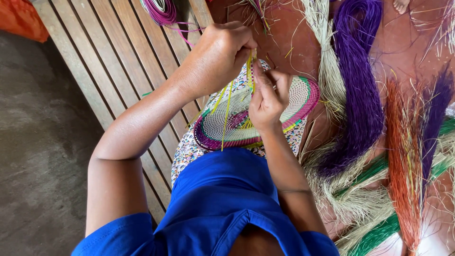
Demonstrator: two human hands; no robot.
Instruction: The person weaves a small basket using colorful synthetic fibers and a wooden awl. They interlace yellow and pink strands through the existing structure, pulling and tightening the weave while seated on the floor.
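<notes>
Across the left of the view runs a slatted wooden bench [118,61], dark brown, set on a grey concrete floor [38,142], with one orange cloth [19,19] at the top corner. Right of it, on a reddish floor, lie loose bundles of dyed grass: one long purple bundle [355,80], one pale straw-coloured bundle [324,52], one orange bundle [403,161], one smaller dark purple tuft [436,114] and green strands [379,232] low down. A coil of magenta fibre [159,12] rests on the bench at the top.

On the person's lap, over a speckled patterned cloth [189,151], sits one round woven basket disc [246,114], flat and tilted, coiled in cream rings with bands of magenta, green and purple toward the rim. Yellow strands [227,114] trail across it and hang down past its near edge.

Above the disc's far rim, the left hand [222,52] is closed, pinching the upper end of a yellow strand. Just beside it, the right hand [268,97] lies on the disc with fingers curled, gripping the same yellow strand lower down; the two hands nearly touch
</notes>
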